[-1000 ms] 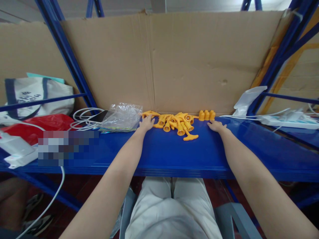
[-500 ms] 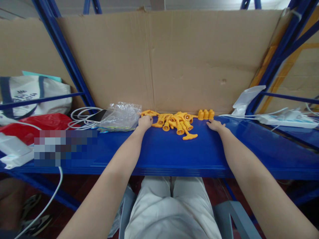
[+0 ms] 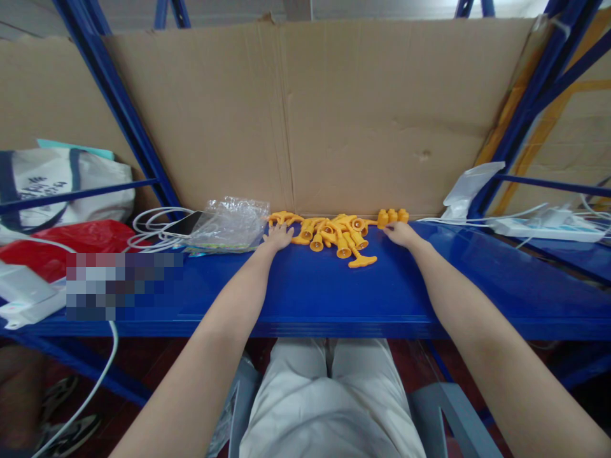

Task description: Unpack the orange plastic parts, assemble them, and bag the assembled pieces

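My left hand [image 3: 278, 238] lies at the left end of a loose heap of yellow plastic pieces, its fingers spread over the outermost yellow pieces [image 3: 285, 217]. Several parts in the heap have hollow, bell-shaped ends [image 3: 344, 248]. A yellow T-shaped handle [image 3: 363, 261] sticks out at the heap's front. Further right, three short yellow cylinders [image 3: 392, 217] stand upright in a row. My right hand [image 3: 401, 233] is just in front of them with fingers stretched out to the left; whether the fingertips touch the left cylinder I cannot tell.
A clear plastic bag [image 3: 233, 222], a phone [image 3: 188, 224] and coiled white cable [image 3: 143, 226] lie left of the heap on the blue shelf [image 3: 324, 299]. Cardboard [image 3: 358, 114] walls off the back. A white power strip [image 3: 548, 230] is at the right.
My left hand's fingers have gone from curled to spread over the left pieces. My right hand has shifted left, to the front of the cylinders. The view has moved slightly.
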Demonstrator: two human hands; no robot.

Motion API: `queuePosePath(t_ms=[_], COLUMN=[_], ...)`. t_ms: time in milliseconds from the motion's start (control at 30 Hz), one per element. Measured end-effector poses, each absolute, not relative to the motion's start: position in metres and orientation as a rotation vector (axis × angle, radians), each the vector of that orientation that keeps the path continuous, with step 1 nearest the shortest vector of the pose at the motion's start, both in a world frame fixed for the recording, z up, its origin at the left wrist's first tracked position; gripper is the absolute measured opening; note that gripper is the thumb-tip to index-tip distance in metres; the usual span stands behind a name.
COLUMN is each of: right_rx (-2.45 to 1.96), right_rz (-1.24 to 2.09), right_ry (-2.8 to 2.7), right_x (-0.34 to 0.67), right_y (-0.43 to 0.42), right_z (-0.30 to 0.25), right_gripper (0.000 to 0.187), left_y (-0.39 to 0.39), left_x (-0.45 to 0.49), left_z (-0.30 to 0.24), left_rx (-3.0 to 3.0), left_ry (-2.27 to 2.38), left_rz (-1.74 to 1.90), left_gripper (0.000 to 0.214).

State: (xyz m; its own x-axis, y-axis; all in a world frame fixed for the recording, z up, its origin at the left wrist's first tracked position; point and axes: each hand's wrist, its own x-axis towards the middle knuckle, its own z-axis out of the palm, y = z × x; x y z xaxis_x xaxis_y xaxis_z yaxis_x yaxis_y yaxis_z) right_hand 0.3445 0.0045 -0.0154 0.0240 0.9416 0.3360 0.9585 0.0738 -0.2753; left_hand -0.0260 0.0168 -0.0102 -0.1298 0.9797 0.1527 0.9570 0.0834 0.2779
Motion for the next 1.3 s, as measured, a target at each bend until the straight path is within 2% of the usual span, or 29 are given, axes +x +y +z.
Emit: queuePosePath(t_ms=[267, 400, 567, 767, 1167, 1300], right_rx=[-1.537, -1.622, -1.826, -1.918, -1.687, -1.560], right_rz=[0.093, 0.064, -0.065, -0.198, -0.134, -0.170], right_ry=[-2.160, -2.080, -2.044, -1.978, -1.625, -1.621], right_x=[0.298, 0.295, 0.286, 0.280, 0.297, 0.299], right_y=[-0.002, -0.009, -0.019, -0.027, -0.022, -0.022], right_z=[-0.008, -0.008, -0.005, 0.002, 0.012, 0.016], right_gripper=[0.036, 0.044, 0.043, 0.043, 0.037, 0.035], left_y=[0.009, 0.002, -0.002, 0.000, 0.007, 0.005], left_x=[-0.025, -0.023, -0.019, -0.019, -0.023, -0.023], left_z=[-0.004, 0.005, 0.010, 0.008, -0.002, -0.002], left_rx=[2.043, 2.098, 1.996, 1.992, 2.012, 2.054], left_ry=[2.263, 2.320, 2.350, 2.365, 2.364, 2.345], left_rz=[0.556, 0.640, 0.597, 0.572, 0.497, 0.565], left_gripper=[0.057, 0.050, 0.044, 0.044, 0.061, 0.057])
